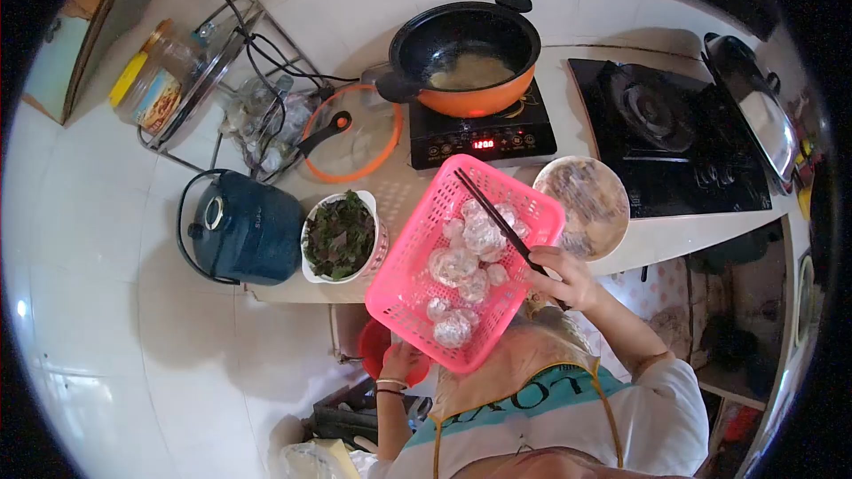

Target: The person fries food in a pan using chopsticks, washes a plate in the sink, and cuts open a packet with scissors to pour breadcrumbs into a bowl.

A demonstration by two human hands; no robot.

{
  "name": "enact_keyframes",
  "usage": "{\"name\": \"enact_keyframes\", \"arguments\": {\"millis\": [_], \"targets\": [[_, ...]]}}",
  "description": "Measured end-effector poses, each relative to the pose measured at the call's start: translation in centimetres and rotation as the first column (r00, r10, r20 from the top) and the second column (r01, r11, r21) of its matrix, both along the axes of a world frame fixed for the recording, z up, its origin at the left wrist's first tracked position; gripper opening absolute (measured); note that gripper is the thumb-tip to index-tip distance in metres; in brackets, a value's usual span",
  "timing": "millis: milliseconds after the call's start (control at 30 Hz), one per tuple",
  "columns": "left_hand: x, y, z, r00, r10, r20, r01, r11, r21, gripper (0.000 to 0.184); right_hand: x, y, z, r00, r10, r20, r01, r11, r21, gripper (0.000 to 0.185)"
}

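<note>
Basket: pink perforated plastic rectangular basket [410, 279], over the near edge of the white surface [661, 235]; long axis slants up and right, toward the pan.
Lumps: shiny whitish rounded lumps [453, 266] inside.
Chopsticks: long dark slender chopsticks [493, 213], across basket's long axis, tips up-left.
Right hand [565, 279]: closed round chopsticks, nearer the lumps.
Left hand [404, 360]: by basket's lower-left side; fingers hidden, grip can't tell.
Pan: deep round orange-and-black pan [466, 53], beyond basket.
</note>
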State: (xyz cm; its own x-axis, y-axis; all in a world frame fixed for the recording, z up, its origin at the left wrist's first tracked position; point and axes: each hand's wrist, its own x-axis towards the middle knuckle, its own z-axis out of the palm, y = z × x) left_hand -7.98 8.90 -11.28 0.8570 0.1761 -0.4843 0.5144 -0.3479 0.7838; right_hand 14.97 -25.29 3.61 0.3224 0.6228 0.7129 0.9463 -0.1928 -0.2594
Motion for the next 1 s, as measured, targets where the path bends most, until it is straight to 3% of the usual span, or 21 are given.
{"name": "enact_keyframes", "arguments": {"millis": [100,233,300,367,433,567,667,733,800,867,933,1000], "targets": [[-0.3,-0.4,0.2,0.992,0.125,-0.006,-0.125,0.989,-0.081,0.047,0.1,-0.9,-0.4,0.999,0.029,-0.037,-0.030,0.999,-0.029,0.042],[-0.2,-0.5,-0.4,0.988,0.137,0.065,-0.135,0.990,-0.034,0.047,0.4,-1.6,-0.8,0.998,0.060,-0.028,-0.061,0.998,-0.025,0.042],[0.3,-1.0,0.9,0.967,0.255,0.007,-0.252,0.961,-0.114,0.049,0.7,-1.7,-1.2,0.999,0.042,-0.022,-0.043,0.999,-0.021,0.042],[0.9,-2.0,2.6,0.874,0.467,-0.138,-0.486,0.826,-0.285,0.051,1.5,-1.7,-1.1,0.997,0.060,-0.041,-0.061,0.997,-0.040,0.040],[0.8,-2.1,2.7,0.854,0.497,-0.152,-0.520,0.805,-0.286,0.053,2.4,-1.7,-0.9,0.996,0.071,-0.046,-0.074,0.995,-0.061,0.039],[0.3,-1.8,2.4,0.911,0.408,-0.060,-0.411,0.888,-0.205,0.055,3.5,-1.7,0.1,0.991,0.067,-0.113,-0.083,0.985,-0.151,0.036],[0.0,-1.8,1.7,0.911,0.388,-0.139,-0.409,0.893,-0.187,0.055,4.5,-1.9,0.2,0.984,0.076,-0.160,-0.111,0.969,-0.221,0.044],[-0.5,-2.5,2.3,0.940,0.341,-0.005,-0.339,0.932,-0.125,0.053,5.0,-2.1,0.9,0.979,0.102,-0.174,-0.147,0.953,-0.265,0.050],[-0.1,-3.7,3.3,0.795,0.575,-0.196,-0.606,0.735,-0.302,0.051,5.6,-2.6,3.3,0.971,0.142,-0.193,-0.199,0.927,-0.318,0.054],[-1.4,-3.3,2.2,0.885,0.453,-0.108,-0.463,0.879,-0.108,0.051,6.8,-3.8,4.7,0.973,0.122,-0.195,-0.188,0.910,-0.370,0.055],[-2.2,-3.3,1.5,0.787,0.566,-0.244,-0.607,0.782,-0.142,0.053,8.7,-4.8,4.9,0.968,0.002,-0.251,-0.103,0.915,-0.390,0.056],[-3.6,-3.5,0.2,0.796,0.566,-0.215,-0.600,0.786,-0.153,0.057,11.0,-5.5,4.7,0.910,-0.214,-0.355,0.062,0.916,-0.396,0.057]]}}
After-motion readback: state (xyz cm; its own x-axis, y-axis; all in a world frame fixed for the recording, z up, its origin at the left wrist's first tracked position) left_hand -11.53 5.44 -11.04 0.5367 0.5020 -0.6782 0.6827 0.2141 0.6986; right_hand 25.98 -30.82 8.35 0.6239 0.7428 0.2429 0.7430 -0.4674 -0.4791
